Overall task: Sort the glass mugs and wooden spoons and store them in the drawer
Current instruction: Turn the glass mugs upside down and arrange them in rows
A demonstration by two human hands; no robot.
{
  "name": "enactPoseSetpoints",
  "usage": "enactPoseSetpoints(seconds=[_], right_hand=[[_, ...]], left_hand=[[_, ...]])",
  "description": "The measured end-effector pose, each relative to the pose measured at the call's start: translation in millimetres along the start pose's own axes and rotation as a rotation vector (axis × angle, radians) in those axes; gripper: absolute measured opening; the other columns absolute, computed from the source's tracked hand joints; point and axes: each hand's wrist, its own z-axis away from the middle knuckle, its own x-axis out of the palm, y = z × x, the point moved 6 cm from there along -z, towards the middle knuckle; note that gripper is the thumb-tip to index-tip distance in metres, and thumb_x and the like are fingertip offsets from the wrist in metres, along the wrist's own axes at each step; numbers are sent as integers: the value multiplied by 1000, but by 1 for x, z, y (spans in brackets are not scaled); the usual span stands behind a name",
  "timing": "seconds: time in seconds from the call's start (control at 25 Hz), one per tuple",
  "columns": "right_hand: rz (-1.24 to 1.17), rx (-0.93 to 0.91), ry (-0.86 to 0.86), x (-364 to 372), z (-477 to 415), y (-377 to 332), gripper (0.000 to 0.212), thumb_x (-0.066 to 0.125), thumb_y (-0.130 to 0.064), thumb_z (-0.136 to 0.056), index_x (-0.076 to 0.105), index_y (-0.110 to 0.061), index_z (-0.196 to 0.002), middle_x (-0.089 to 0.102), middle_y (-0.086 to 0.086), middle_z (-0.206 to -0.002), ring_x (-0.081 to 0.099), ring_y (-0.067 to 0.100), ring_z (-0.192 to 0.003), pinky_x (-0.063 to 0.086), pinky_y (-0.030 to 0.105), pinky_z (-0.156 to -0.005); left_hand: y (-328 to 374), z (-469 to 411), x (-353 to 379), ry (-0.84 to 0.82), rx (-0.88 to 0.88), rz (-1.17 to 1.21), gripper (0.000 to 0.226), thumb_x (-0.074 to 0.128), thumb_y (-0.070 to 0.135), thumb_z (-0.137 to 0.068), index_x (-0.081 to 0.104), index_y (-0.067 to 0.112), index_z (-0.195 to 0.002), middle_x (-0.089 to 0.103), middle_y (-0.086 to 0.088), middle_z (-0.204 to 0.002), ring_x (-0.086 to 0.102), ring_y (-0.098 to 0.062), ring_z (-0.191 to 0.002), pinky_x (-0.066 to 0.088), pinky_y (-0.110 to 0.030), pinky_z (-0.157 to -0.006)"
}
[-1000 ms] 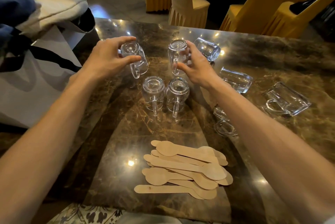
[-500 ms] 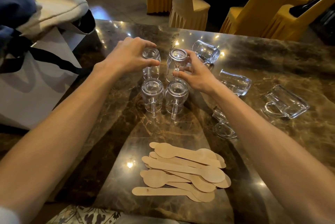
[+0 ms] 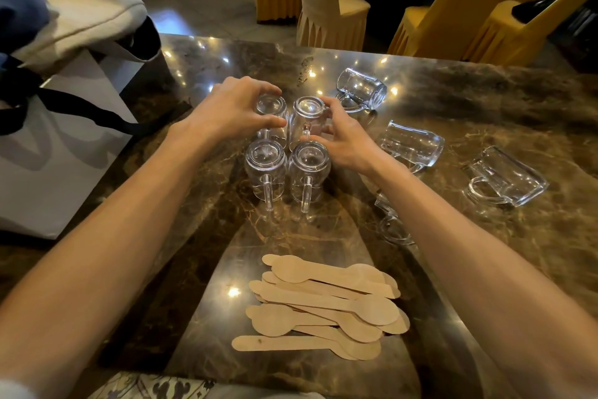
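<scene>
A dark marble bench (image 3: 485,101) carries everything; yellow-covered chairs (image 3: 453,10) stand beyond it, well past both hands; a white bag (image 3: 58,156) with a black strap lies out to the side of the left hand (image 3: 226,110). A loose pile of wooden spoons (image 3: 323,305) lies between the forearms, nearer the body than either hand. The left hand's fingers curl over the base of an upside-down left mug (image 3: 270,107), gripping it from above; the right hand (image 3: 343,140) holds the side of the upside-down right mug (image 3: 307,110) just beside it, thumb near the handle. Just nearer the body than the hands stand two more inverted mugs (image 3: 265,162), handles pointing back, so the four form a tight square. Outward from the right hand three tipped mugs (image 3: 411,143) lie on their sides, well apart; a fourth lying mug (image 3: 393,224) is partly hidden by the right forearm.
</scene>
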Motion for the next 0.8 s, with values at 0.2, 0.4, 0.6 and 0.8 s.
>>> enactPoseSetpoints(seconds=[0.2,0.4,0.6,0.8], right_hand=[[36,4,-5,1,3,1,71,69,-7,-82,26,-10,-140,50,-15,-101,57,3,-89,48,36,-99],[83,3,-7,2,5,4,73,70,-10,-82,26,-14,-141,50,1,-127,54,15,-111,44,40,-102],[68,16,-3,4,4,7,76,70,-11,-82,24,-16,-142,48,5,-134,53,18,-117,44,40,-103],[56,17,2,3,5,9,74,70,-11,-83,25,-14,-142,48,8,-137,54,20,-118,45,40,-103]], left_hand=[[0,1,1,-7,8,-14,65,71,49,-76,52,25,-133,60,-4,-130,60,-19,-111,44,-34,-94],[-3,-1,4,-35,-3,-3,66,71,50,-74,51,27,-133,58,-5,-131,58,-21,-113,42,-31,-91],[-11,-1,8,-52,-2,50,67,70,51,-74,49,29,-134,58,-5,-130,55,-20,-116,37,-25,-88],[-10,-4,11,-55,15,52,67,70,49,-75,47,28,-135,56,-4,-133,53,-20,-118,36,-25,-88]])
